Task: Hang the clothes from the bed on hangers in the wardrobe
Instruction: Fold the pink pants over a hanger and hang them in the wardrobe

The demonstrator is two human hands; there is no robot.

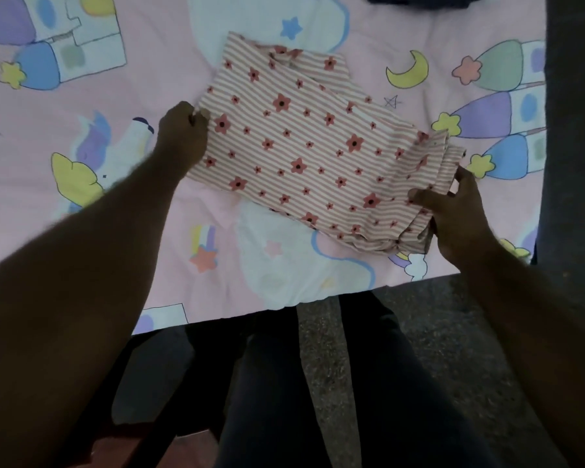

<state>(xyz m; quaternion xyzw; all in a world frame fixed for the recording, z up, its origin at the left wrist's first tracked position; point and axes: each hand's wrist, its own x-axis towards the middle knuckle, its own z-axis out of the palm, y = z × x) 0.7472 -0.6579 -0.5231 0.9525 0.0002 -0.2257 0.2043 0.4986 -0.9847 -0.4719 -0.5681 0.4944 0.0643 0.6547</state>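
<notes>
A folded garment [304, 146] with thin pink and white stripes and red flowers lies flat on the bed [115, 184], which has a pink cartoon-print sheet. My left hand [183, 133] pinches the garment's left edge with curled fingers. My right hand [460, 211] grips its bunched right end, thumb on top and fingers under the folds. No hanger or wardrobe is in view.
A dark garment [423, 0] shows at the top edge of the bed. A dark grey vertical surface [574, 130] runs along the right side. The bed's near edge crosses below the garment, with my dark-trousered legs [284, 383] and speckled floor [436, 349] beneath.
</notes>
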